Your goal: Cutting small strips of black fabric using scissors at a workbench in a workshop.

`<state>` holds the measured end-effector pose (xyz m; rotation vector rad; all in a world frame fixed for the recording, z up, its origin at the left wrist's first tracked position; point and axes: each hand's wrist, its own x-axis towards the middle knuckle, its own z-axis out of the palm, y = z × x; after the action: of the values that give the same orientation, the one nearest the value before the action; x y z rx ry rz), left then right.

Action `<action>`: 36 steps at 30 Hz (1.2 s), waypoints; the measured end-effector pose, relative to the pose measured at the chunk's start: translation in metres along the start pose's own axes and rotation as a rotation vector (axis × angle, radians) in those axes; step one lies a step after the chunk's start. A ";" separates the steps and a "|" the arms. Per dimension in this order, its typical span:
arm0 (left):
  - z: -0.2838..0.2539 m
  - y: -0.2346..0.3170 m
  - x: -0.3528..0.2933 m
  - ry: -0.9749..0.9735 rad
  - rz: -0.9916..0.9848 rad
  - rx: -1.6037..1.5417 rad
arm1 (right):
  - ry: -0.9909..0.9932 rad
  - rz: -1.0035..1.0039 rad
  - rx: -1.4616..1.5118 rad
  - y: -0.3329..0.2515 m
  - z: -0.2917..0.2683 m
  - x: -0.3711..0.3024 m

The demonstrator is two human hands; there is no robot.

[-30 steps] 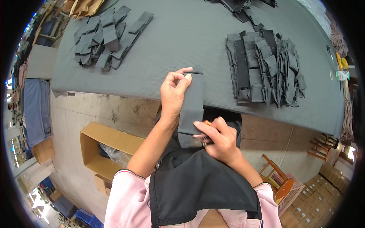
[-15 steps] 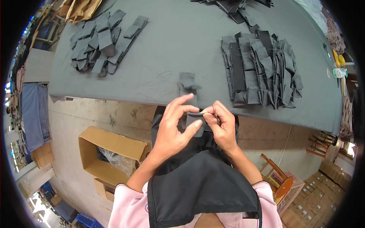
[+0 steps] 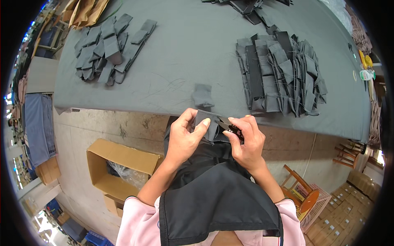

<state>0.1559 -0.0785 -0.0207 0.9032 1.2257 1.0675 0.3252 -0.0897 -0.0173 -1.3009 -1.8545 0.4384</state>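
Observation:
My left hand (image 3: pixel 185 138) pinches a folded dark grey fabric piece (image 3: pixel 210 128) just below the near edge of the grey table (image 3: pixel 180 61). My right hand (image 3: pixel 246 141) is beside it, gripping small black snips (image 3: pixel 233 128) whose tip touches the fabric piece. A single small grey fabric piece (image 3: pixel 203 95) lies on the table just above my hands. A black apron (image 3: pixel 213 192) covers my lap beneath both hands.
A large stack of dark fabric pieces (image 3: pixel 281 74) lies on the table's right part, and a smaller fanned pile (image 3: pixel 108 47) at the far left. An open cardboard box (image 3: pixel 119 168) stands on the floor to my left. A wooden stool (image 3: pixel 303 192) is at the right.
My left hand, which reached up onto the table with a fabric piece, has come back down to meet my right hand. One piece now lies on the table edge; both hands work another.

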 end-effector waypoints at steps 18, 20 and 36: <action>0.003 -0.007 0.000 -0.005 0.029 0.125 | -0.047 0.019 0.020 -0.008 0.005 0.012; 0.006 -0.001 -0.001 0.000 0.089 0.204 | -0.042 -0.020 0.016 -0.005 0.007 0.015; 0.007 -0.010 -0.004 0.024 0.046 0.186 | 0.044 -0.054 -0.057 -0.007 0.009 0.002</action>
<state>0.1644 -0.0847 -0.0286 1.0680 1.3457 1.0149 0.3135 -0.0888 -0.0174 -1.2849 -1.8728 0.3287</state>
